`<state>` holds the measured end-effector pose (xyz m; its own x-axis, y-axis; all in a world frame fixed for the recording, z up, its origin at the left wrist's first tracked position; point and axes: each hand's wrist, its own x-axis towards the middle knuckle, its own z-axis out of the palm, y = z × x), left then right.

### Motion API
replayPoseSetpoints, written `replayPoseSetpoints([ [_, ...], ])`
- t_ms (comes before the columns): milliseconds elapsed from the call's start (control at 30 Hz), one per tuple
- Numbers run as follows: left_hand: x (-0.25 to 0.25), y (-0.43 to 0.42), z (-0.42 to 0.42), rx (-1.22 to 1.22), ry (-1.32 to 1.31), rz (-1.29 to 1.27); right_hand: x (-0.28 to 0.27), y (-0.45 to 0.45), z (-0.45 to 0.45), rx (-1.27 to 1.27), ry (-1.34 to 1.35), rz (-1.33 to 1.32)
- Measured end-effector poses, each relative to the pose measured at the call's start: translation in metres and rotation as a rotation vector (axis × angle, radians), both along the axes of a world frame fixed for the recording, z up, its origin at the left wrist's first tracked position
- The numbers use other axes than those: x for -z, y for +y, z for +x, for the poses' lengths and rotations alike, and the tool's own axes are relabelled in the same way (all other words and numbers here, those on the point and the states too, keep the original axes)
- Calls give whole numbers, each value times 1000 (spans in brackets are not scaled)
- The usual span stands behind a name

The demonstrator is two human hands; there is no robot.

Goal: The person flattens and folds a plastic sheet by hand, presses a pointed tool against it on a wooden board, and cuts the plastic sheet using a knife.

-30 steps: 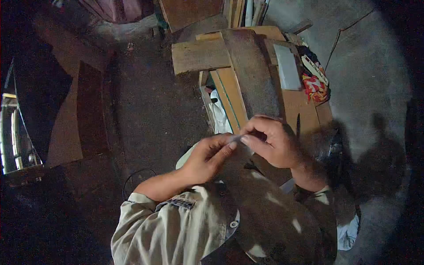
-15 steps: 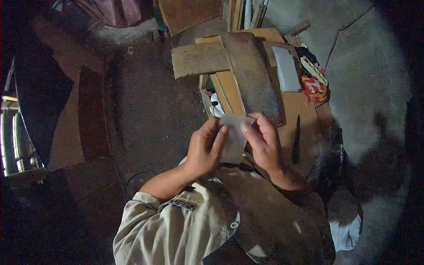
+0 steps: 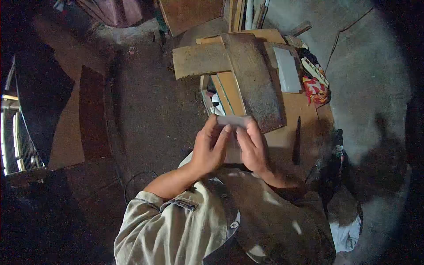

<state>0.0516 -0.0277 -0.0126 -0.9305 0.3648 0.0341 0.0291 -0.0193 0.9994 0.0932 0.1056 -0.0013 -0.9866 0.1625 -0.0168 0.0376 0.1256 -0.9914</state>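
Observation:
Both hands grip a thin, pale translucent sheet in front of my chest; whether it is paper or plastic I cannot tell. My left hand [image 3: 208, 148] is closed on its left side, thumb on top. On the right side my right hand [image 3: 254, 150] pinches it between thumb and fingers. The sheet [image 3: 233, 120] shows as a narrow strip stretched between the fingertips, with more of it hanging below between the hands. Its lower part is partly hidden and blurred.
Beyond my hands a worn dark board [image 3: 256, 75] and a lighter plank [image 3: 201, 59] lie over a wooden workbench. A stack of white sheets [image 3: 288, 70] and a red-yellow cloth [image 3: 316, 90] rest at the right. A long dark blade-like object [image 3: 297, 141] lies nearer.
My hands have come closer together, the right one moving left. The sheet's top edge is now folded or bunched into a flatter strip between the fingertips.

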Motion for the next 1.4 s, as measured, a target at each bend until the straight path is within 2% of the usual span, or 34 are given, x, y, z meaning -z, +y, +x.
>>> replayPoseSetpoints([
  [67, -8, -1, -3, -3, -139, 125, 5, 9, -2, -70, 28, 33],
  [100, -3, -11, -11, 91, -139, 5, 10, 15, -1, -99, 21, 100],
  [200, 1, -13, -17, 172, -119, -17, 18, 20, -2, -157, -67, -5],
  [233, 3, -5, -15, 94, -62, 79, 16, 19, -3, -158, -65, -3],
  [300, 5, -8, -18, 73, -84, 41, 10, 14, -3, -139, -124, -207],
  [400, 8, -9, -22, 23, -129, 55, 7, 20, 5, -240, -126, -181],
  [467, 14, -11, -25, -40, -177, 85, 8, 21, 9, -245, -113, -257],
  [500, 12, -12, -25, -36, -285, 225, 11, 27, 12, -199, -189, -279],
  [533, 12, -13, -26, -39, -283, 225, 14, 30, 13, -154, -266, -300],
  [567, 14, -15, -27, -19, -312, 224, 19, 25, 12, -48, -129, -347],
  [667, 14, -17, -27, 36, -344, 198, 15, 39, 15, 61, -207, -300],
  [700, 15, -17, -26, 70, -331, 189, 18, 39, 14, 119, -115, -217],
  [867, 19, -15, -25, 204, -416, 183, 17, 44, 14, 168, -90, -202],
  [1000, 24, -8, -22, 217, -370, 266, 16, 44, 13, 202, -85, -209],
  [1067, 21, -5, -18, 226, -545, 270, 22, 43, 13, 205, -97, -176],
  [1133, 24, 0, -12, 237, -585, 356, 34, 36, 16, 334, -122, -233],
  [1167, 22, 1, -10, 244, -652, 362, 43, 38, 15, 193, -11, -271],
  [1200, 18, 3, -8, 251, -719, 369, 45, 37, 16, 194, -10, -270],
  [1267, 14, 2, -6, 222, -739, 322, 47, 33, 19, 199, 39, -59],
  [1300, 19, 0, -7, 242, -673, 299, 30, 34, 17, 174, -48, -79],
  [1400, 27, 0, -9, 232, -526, 276, 15, 36, 15, 168, -84, -145],
])
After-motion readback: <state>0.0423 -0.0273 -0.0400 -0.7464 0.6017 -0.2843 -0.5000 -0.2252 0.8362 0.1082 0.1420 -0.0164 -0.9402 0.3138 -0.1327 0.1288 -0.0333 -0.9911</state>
